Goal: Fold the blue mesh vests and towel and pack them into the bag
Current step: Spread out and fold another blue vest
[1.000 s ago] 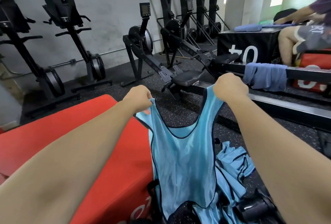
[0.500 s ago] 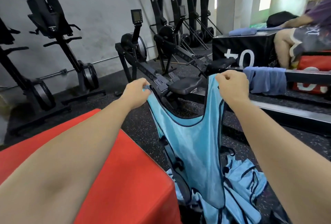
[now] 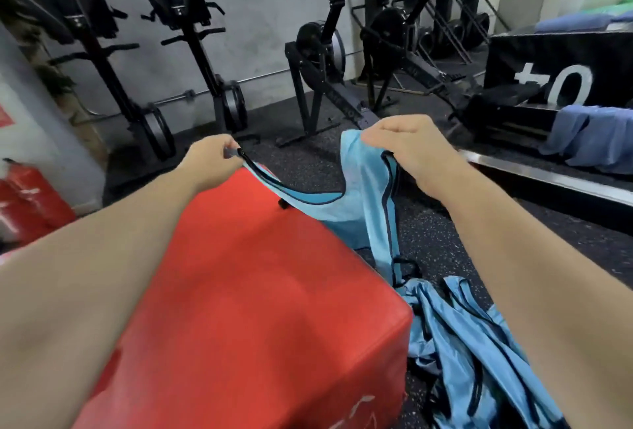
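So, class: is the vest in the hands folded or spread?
Spread: the left hand and right hand hold the vest stretched by its straps.

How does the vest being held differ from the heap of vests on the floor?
The held vest hangs stretched between the left hand and right hand, partly over the red box corner; the heap lies crumpled on the floor, untouched. The held vest is one piece; the heap looks like several tangled. Both are light blue with dark trim.

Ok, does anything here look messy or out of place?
Yes: the other blue vests lie crumpled in a heap on the floor beside the red box, unfolded. The held vest drapes askew over its far corner.
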